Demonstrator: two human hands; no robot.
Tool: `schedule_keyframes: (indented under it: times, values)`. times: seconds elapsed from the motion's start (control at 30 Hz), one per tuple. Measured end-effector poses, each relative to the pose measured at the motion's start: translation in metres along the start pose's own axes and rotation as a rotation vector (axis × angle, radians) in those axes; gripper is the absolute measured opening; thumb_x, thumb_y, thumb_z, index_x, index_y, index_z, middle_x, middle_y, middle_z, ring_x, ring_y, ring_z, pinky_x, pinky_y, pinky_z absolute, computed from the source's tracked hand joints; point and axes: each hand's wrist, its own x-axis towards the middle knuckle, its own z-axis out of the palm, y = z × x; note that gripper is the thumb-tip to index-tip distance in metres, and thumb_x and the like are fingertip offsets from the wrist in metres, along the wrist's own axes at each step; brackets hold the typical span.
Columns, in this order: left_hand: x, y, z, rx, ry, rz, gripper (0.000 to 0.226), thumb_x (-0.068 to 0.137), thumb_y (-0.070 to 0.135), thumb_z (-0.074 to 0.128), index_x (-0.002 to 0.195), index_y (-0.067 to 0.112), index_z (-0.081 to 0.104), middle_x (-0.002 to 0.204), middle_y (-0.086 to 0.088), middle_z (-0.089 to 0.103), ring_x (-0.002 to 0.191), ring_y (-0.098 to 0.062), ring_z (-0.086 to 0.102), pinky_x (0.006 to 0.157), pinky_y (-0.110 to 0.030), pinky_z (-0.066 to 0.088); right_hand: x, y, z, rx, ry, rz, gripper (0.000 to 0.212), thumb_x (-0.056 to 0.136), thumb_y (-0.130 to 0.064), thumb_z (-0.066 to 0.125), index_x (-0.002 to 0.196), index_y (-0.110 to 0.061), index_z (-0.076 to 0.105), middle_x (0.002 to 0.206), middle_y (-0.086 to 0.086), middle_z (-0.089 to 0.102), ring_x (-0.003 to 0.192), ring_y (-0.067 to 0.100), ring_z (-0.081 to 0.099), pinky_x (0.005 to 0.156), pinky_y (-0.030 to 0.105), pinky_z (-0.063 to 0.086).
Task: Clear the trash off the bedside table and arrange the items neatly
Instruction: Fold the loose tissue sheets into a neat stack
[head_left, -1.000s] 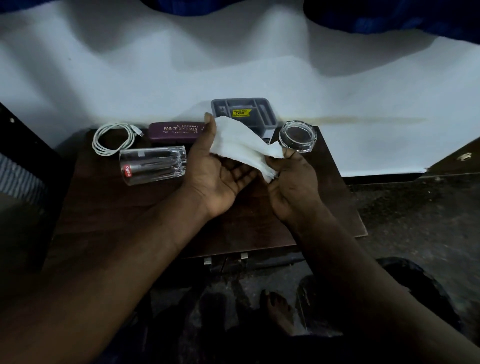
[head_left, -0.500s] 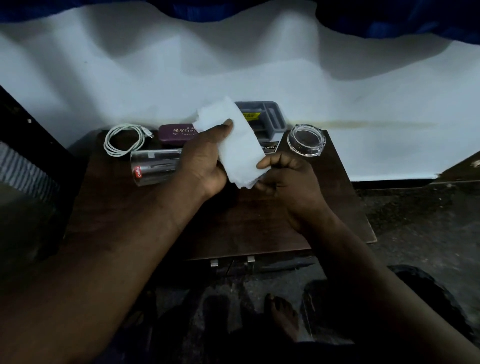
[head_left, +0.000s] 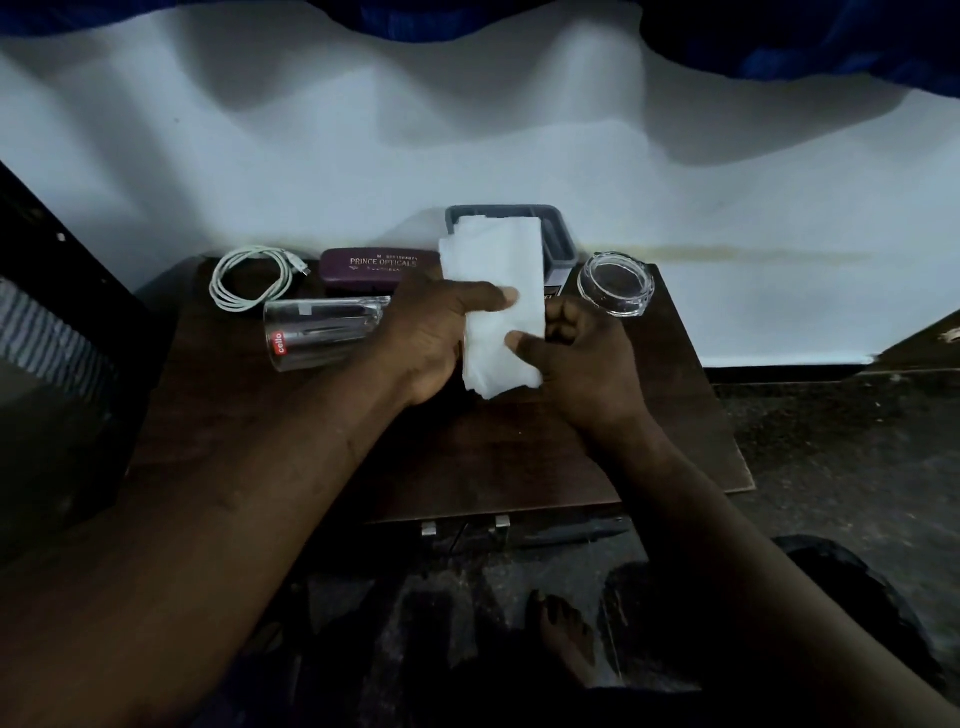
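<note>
A white paper tissue (head_left: 496, 270) is held upright over the dark wooden bedside table (head_left: 519, 457). My left hand (head_left: 431, 338) grips its left edge, thumb pressed across the front. My right hand (head_left: 582, 358) pinches its lower right edge with the thumb on the paper. On the table lie a clear drinking glass (head_left: 317, 332) on its side, a coiled white cable (head_left: 249, 278), a purple spectacle case (head_left: 371, 265), a grey compartment tray (head_left: 558, 239) partly hidden behind the tissue, and a clear glass ashtray (head_left: 615, 283).
A white bedsheet (head_left: 467, 130) rises behind the table. A dark piece of furniture (head_left: 57, 364) stands at the left. Dark rough floor (head_left: 831, 441) lies to the right, and my bare foot (head_left: 561, 634) shows below the table's front edge.
The tissue went from loosely draped between my hands to a flatter, folded rectangle held upright. My left hand turned from palm-up to gripping its edge, and my right thumb moved onto its front.
</note>
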Motion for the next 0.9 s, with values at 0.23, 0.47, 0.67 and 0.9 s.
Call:
schedule_keyframes:
  times: [0.23,0.47,0.67,0.9]
  values:
    - [0.006,-0.024,-0.007,0.364,0.113,0.065,0.032,0.086,0.005,0.077,0.118,0.009,0.073,0.108,-0.007,0.078,0.098,-0.026,0.076,0.091,-0.051,0.06,0.002,0.012,0.004,-0.109,0.058,0.005,0.025,0.084,-0.013,0.082,0.108,-0.018,0.075,0.097,-0.003,0.079,0.092,0.016,0.076,0.089,0.048,0.062]
    - [0.003,-0.022,-0.01,0.794,0.112,0.282,0.038,0.079,0.029,0.075,0.116,0.021,0.076,0.106,0.004,0.079,0.098,-0.014,0.074,0.088,-0.033,0.058,0.014,0.018,0.008,-0.254,0.152,-0.036,0.021,0.082,-0.023,0.082,0.101,-0.018,0.075,0.089,-0.004,0.077,0.086,0.016,0.074,0.083,0.044,0.061]
    - [0.002,-0.03,-0.023,1.236,0.133,0.327,0.035,0.079,0.013,0.075,0.114,0.016,0.075,0.112,-0.011,0.076,0.103,-0.033,0.07,0.073,-0.023,0.041,0.016,0.031,0.017,-0.439,0.104,-0.03,0.021,0.08,-0.022,0.079,0.099,-0.017,0.072,0.09,0.003,0.076,0.091,0.027,0.072,0.076,0.035,0.055]
    - [0.012,-0.019,-0.026,1.098,0.22,0.367,0.012,0.082,0.021,0.079,0.09,0.015,0.072,0.083,0.006,0.073,0.078,-0.015,0.069,0.069,-0.032,0.052,0.03,0.012,0.011,-0.26,0.173,-0.065,0.017,0.083,-0.018,0.083,0.096,-0.024,0.074,0.086,-0.01,0.077,0.082,0.004,0.073,0.081,0.028,0.059]
